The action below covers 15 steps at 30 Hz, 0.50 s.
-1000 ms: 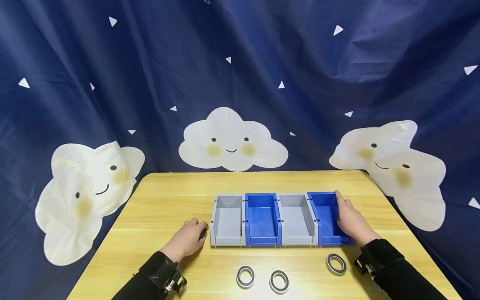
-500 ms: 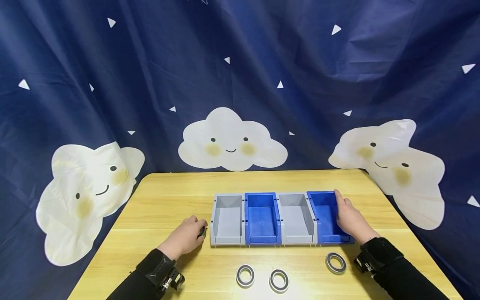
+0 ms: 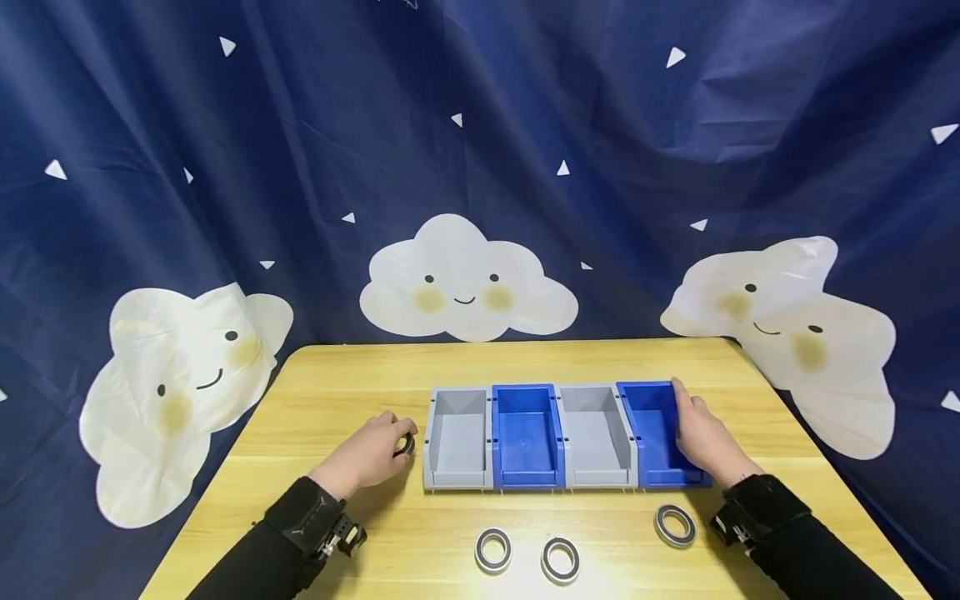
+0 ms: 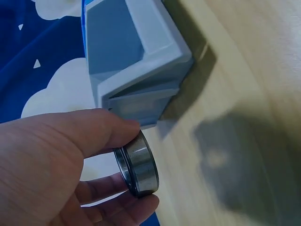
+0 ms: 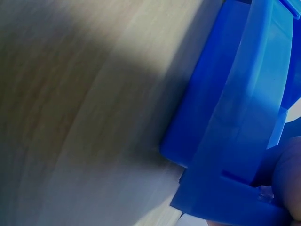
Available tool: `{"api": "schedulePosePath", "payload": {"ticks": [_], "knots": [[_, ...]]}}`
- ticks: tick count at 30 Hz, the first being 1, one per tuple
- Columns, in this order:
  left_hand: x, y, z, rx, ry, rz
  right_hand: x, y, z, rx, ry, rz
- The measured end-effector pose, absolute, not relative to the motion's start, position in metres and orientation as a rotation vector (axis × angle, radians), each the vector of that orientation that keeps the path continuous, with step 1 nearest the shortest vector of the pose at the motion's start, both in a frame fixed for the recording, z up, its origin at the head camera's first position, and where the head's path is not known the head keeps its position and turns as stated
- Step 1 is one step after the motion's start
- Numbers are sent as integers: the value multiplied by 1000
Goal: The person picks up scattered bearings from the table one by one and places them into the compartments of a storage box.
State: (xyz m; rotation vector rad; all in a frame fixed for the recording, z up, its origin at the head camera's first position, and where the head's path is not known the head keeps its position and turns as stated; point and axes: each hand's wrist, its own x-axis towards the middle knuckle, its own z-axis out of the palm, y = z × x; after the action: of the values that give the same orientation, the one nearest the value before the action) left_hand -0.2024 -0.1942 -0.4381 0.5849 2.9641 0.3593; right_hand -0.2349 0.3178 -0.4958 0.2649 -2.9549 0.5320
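Note:
My left hand (image 3: 366, 454) pinches a ball bearing (image 4: 143, 165) between thumb and fingers, just left of the row of bins. In the left wrist view the bearing is tilted on edge, its smooth steel rim facing the camera, with its shadow on the table. Close by is the left grey bin (image 3: 459, 481). At the row's other end, my right hand (image 3: 705, 442) grips the outer side wall of the right blue bin (image 5: 240, 108); part of that wall is hidden behind the hand. Three more bearings lie flat in front: one left (image 3: 480, 562), one middle (image 3: 547, 571), one right (image 3: 661, 533).
Between the end bins stand another blue bin (image 3: 527, 481) and another grey bin (image 3: 600, 479), all side by side. Everything rests on a wooden table (image 3: 337, 375). A dark blue curtain (image 3: 315, 125) with cloud faces hangs behind its back edge.
My left hand has drawn back slightly to the left with the bearing, which has turned so its ring shows more. The right hand stays on the blue bin.

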Motion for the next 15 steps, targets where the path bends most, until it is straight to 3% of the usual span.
{"api": "schedulePosePath", "payload": {"ticks": [15], "knots": [[-216,-165,-411,684,2934,340,-233,316,-496,267,-2936,508]]}}
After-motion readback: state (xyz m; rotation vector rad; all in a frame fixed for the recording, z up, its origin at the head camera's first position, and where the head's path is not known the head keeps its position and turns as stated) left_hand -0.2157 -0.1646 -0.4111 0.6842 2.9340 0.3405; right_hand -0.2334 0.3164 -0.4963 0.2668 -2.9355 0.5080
